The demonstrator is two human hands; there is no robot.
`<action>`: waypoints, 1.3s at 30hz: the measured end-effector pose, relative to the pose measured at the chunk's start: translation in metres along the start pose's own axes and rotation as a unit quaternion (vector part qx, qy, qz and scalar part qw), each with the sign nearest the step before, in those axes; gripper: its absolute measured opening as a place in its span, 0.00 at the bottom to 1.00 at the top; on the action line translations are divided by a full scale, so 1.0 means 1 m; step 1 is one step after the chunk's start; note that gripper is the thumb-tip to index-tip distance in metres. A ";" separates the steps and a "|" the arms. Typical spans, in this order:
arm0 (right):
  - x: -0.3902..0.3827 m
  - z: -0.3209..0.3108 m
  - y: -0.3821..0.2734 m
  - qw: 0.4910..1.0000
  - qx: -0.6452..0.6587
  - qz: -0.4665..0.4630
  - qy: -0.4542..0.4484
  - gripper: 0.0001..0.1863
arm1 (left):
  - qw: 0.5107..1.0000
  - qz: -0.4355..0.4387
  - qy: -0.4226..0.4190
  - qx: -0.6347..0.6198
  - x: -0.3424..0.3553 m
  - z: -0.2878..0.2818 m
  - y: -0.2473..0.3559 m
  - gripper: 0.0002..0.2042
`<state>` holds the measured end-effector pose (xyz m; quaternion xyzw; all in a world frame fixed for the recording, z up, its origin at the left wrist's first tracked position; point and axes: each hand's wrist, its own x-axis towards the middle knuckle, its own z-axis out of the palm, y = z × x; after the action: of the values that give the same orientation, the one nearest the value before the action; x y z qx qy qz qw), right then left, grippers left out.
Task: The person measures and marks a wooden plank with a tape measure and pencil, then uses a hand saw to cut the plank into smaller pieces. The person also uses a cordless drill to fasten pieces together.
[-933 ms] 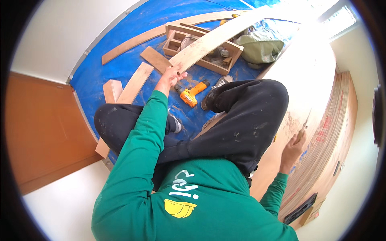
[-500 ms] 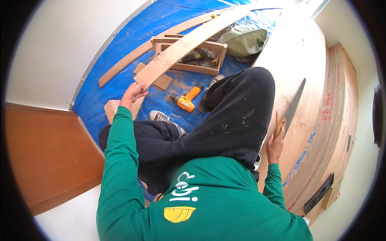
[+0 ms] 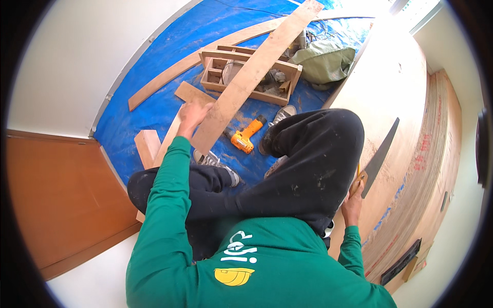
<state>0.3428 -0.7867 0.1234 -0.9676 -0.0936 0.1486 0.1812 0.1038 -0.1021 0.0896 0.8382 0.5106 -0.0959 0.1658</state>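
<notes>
A long wooden plank (image 3: 251, 77) slants up and away in front of me. My left hand (image 3: 192, 118) is closed on its left edge near the close end. At my right, my right hand (image 3: 352, 206) is wrapped round the wooden handle of a handsaw (image 3: 380, 154). The saw's blade points away from me over the top sheet of a plywood stack (image 3: 395, 87). A thin yellow pencil (image 3: 358, 168) shows beside the saw handle; whether my fingers hold it too I cannot tell. An orange power drill (image 3: 245, 136) lies on the floor between my shoes, nearer the plank's lower part.
A blue tarp (image 3: 154, 77) with sawdust covers the floor. Under the plank stands a wooden toolbox (image 3: 295, 84) with tools, beside an olive bag (image 3: 326, 61). Another long strip (image 3: 164, 79) lies at left, and wood pieces (image 3: 147, 146) rest by my left knee. A brown panel (image 3: 67, 200) stands at the left.
My left hand has moved right and the plank has swung with it, its near end now lower and closer to my legs. The saw stays in my right hand, barely shifted.
</notes>
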 end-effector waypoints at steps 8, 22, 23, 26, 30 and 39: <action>0.000 -0.009 -0.015 0.998 0.057 -0.021 -0.022 0.51 | 0.952 0.033 -0.063 -0.299 0.114 0.065 0.136 0.60; 0.009 -0.002 0.005 0.998 0.036 -0.030 -0.041 0.55 | 0.788 0.081 0.307 -0.528 -0.002 -0.092 0.100 0.36; 0.009 -0.001 0.005 0.998 0.036 -0.020 -0.049 0.54 | 0.756 0.109 0.342 -0.547 -0.012 -0.117 0.105 0.31; 0.009 0.000 0.001 0.998 0.032 -0.032 -0.032 0.50 | 0.681 0.273 0.320 -0.599 -0.042 -0.200 0.104 0.27; 0.008 0.002 -0.002 0.998 -0.002 -0.057 0.013 0.46 | 0.611 0.281 0.283 -0.684 -0.070 -0.231 0.106 0.24; 0.009 0.004 0.006 0.999 0.014 -0.047 0.003 0.46 | 0.365 0.010 0.228 -0.903 -0.034 -0.045 0.113 0.25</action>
<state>0.3502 -0.7888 0.1150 -0.9600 -0.1363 0.1385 0.2016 0.1881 -0.1612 0.1628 0.1830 0.3019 0.6188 0.7017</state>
